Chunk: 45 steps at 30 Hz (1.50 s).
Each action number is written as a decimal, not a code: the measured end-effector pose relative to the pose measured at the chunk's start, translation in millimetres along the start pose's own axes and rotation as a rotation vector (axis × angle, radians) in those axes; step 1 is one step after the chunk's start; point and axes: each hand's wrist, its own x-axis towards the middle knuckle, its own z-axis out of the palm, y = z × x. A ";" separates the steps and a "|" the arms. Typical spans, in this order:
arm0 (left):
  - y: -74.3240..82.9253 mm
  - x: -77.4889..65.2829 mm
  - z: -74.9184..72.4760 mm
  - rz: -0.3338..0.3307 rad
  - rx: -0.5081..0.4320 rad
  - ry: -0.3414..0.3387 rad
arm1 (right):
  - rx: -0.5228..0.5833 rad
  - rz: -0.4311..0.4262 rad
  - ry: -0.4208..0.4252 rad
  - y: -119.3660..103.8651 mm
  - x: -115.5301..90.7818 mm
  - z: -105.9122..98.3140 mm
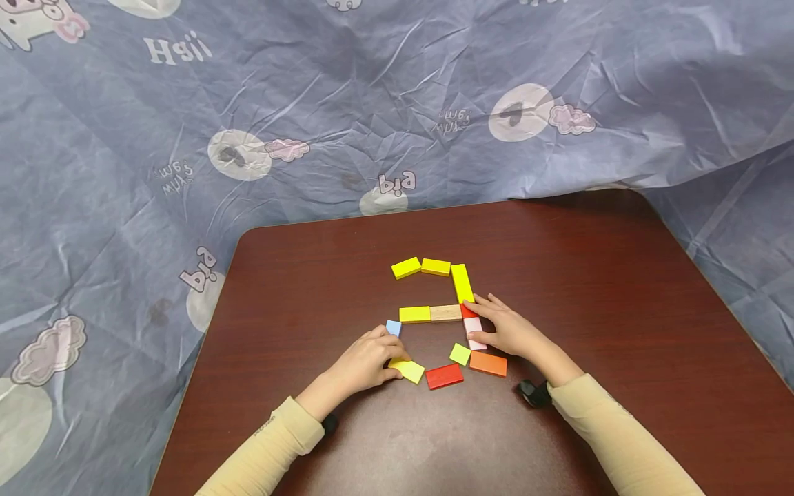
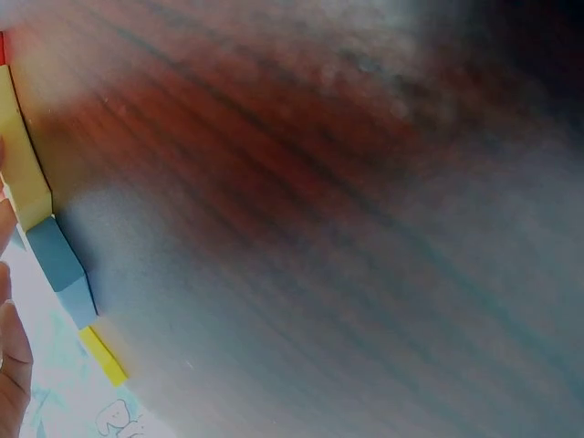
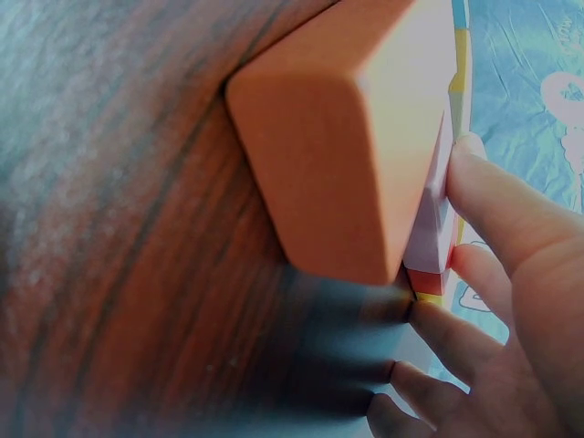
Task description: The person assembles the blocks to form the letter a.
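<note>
In the head view, my left hand (image 1: 369, 359) pinches a pale yellow block (image 1: 412, 371) between thumb and fingers. Just beyond those fingers is a blue block (image 1: 393, 328), partly covered by the hand. My right hand (image 1: 511, 334) reaches in from the other side with its fingers spread. Its thumb touches a pink block (image 1: 475, 329), and a fingertip rests at a small red block (image 1: 469, 312). Close by lie an orange block (image 1: 488, 364), a lime block (image 1: 460, 354) and a longer red block (image 1: 444, 376). The orange block (image 3: 310, 173) fills much of the right wrist view.
Farther back, yellow blocks (image 1: 436, 266) form a bent line down to the small red block. A plain wood block (image 1: 445, 313) joins another yellow block (image 1: 414, 315) in a row. All lie on a brown table (image 1: 558, 262), with a blue patterned cloth (image 1: 347, 103) behind.
</note>
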 end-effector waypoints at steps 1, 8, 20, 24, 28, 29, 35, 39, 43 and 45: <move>0.2 0.0 0.5 0.002 -0.003 0.003 | 0.001 0.001 0.000 0.1 -0.2 0.0; 11.7 9.1 -0.6 0.019 -0.020 0.006 | 0.005 0.001 -0.001 0.6 -0.3 0.5; 38.3 30.0 10.3 0.030 0.069 -0.072 | 0.018 -0.001 -0.002 0.0 -1.2 0.7; 42.6 31.9 10.8 0.002 0.079 -0.076 | 0.013 0.003 -0.003 0.2 -0.4 0.6; 45.1 32.7 10.4 -0.010 0.070 -0.074 | 0.012 0.005 -0.001 0.6 0.3 0.4; 45.3 32.8 10.5 -0.012 0.068 -0.074 | 0.014 0.005 -0.001 0.5 0.3 0.2; 45.6 33.7 11.1 -0.019 0.061 -0.082 | 0.014 -0.003 -0.001 0.4 0.0 -0.9; 45.7 34.3 10.4 -0.024 0.058 -0.093 | 0.015 -0.011 0.002 0.7 -0.3 -1.0; 45.5 34.2 9.5 -0.027 0.058 -0.104 | 0.015 -0.006 0.000 0.4 -0.6 -1.1; 45.1 34.0 9.7 -0.027 0.058 -0.104 | 0.014 0.000 -0.002 0.2 -0.4 -1.1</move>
